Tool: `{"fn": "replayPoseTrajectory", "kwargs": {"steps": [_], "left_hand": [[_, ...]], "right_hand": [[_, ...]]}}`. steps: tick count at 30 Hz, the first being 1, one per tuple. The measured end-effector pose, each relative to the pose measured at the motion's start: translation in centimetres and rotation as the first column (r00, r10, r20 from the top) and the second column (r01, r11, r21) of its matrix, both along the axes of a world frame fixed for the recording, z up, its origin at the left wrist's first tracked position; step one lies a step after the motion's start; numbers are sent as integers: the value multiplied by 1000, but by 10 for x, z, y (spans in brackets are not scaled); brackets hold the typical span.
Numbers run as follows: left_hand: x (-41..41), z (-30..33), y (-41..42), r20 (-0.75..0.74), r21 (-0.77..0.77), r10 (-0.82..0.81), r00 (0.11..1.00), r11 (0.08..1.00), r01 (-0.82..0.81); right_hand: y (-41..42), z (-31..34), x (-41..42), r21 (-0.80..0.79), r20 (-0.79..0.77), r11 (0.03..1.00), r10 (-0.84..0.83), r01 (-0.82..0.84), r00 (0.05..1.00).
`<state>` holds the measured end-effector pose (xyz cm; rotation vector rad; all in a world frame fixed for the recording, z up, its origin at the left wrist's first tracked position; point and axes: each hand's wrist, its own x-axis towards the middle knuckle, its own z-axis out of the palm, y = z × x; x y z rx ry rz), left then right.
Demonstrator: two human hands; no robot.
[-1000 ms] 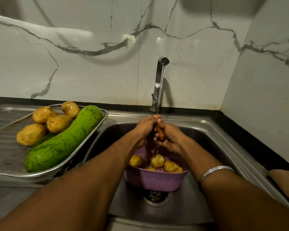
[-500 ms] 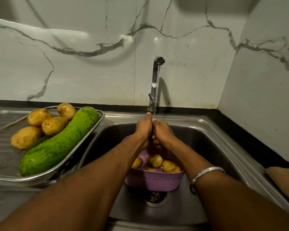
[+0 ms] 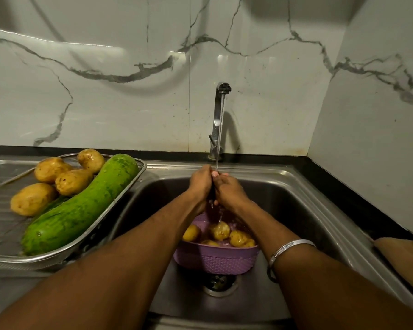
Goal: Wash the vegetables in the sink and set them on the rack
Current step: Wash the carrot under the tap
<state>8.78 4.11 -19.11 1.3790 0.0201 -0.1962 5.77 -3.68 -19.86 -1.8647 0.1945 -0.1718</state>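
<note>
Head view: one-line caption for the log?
Both hands, left and right, rub something under the tap stream above a purple basket of potatoes.

My sink (image 3: 303, 201) is brushed steel, dull-shiny. The tap (image 3: 218, 115) is polished metal. The basket (image 3: 215, 259) is matt purple woven-look plastic. Left, the wire-mesh rack (image 3: 100, 222) holds a wet, glossy gourd (image 3: 81, 210). The wall (image 3: 105, 91) is glossy marble.

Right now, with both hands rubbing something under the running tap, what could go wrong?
1. Whatever the left hand and right hand grip under the tap is wet and mostly hidden; it might slip into the purple basket below.
2. The basket sits right over the drain, so water may pool in the sink.
3. The green gourd lies along the rack edge nearest the sink and could roll if bumped.
</note>
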Motion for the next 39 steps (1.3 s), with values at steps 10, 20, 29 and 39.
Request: {"fn": "replayPoseTrajectory", "kwargs": {"steps": [10, 20, 29, 39], "left_hand": [[-4, 2, 1, 34, -43, -126, 991, 991, 127], [6, -2, 1, 132, 42, 70, 989, 996, -76], [9, -11, 15, 37, 194, 85, 996, 977, -90], [-7, -8, 14, -83, 218, -288, 954, 929, 299]], "right_hand": [[-12, -4, 0, 42, 30, 999, 6, -7, 1000], [-9, 0, -3, 279, -58, 954, 132, -111, 989], [-18, -6, -4, -312, 156, 950, 28, 22, 987], [-8, 2, -3, 276, -143, 957, -57, 95, 988]]}}
